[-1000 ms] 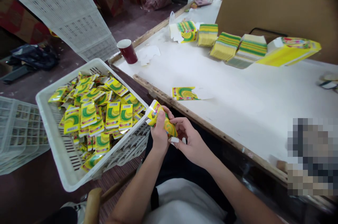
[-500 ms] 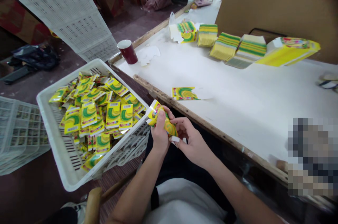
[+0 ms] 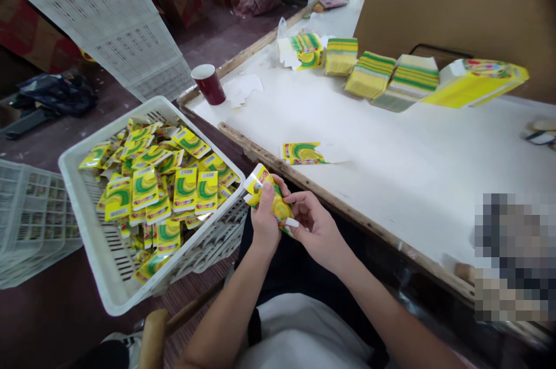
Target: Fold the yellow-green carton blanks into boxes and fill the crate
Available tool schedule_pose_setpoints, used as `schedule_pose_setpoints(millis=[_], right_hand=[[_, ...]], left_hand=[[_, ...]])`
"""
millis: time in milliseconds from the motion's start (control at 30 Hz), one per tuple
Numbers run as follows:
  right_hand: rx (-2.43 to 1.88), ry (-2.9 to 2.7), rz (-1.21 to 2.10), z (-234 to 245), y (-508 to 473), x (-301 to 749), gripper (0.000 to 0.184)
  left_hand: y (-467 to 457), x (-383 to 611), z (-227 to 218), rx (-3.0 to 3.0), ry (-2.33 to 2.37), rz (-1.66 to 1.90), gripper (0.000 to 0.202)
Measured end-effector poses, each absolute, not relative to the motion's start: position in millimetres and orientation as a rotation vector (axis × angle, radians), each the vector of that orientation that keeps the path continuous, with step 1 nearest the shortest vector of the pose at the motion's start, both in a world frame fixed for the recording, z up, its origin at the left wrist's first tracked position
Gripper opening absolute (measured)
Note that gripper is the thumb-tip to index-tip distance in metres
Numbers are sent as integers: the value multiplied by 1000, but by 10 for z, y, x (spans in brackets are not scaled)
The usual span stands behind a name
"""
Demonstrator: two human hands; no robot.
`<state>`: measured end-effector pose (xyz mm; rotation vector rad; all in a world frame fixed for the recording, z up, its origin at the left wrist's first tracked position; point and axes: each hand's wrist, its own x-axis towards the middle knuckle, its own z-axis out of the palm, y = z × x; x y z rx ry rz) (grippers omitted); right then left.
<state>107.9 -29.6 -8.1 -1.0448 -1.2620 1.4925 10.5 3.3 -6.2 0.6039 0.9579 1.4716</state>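
A small yellow-and-green cardboard box [image 3: 281,211] is held over my lap, tilted, its upper end with loose flaps. My left hand [image 3: 266,227] is wrapped round it, thumb on the printed face. At the lower end, my right hand [image 3: 320,233] has its thumb and fingers closed on the edge of the box. The box partly hides those fingertips. A flat, unfolded carton [image 3: 302,153] lies on the white table [image 3: 391,183] just beyond my hands. To the left, a white plastic basket [image 3: 89,244] holds many similar folded boxes [image 3: 145,186].
Stacks of flat cartons [image 3: 371,76] and a larger yellow box [image 3: 478,85] stand at the back of the table. A dark red cup [image 3: 209,85] is near its left corner, beside paper scraps [image 3: 245,91]. A tall white crate stack [image 3: 117,15] rises behind the basket.
My right thumb has moved up and inward against the box's lower end, and less white flap shows there. The left hand keeps its grip, shifted very slightly.
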Motion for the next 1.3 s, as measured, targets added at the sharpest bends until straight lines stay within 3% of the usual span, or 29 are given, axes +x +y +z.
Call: schedule_pose_setpoints(millis=[1300], right_hand=[[-983,-1135,1568,-102,-286,1064,24]], left_hand=[[53,96,-77,595,790,1429,44]])
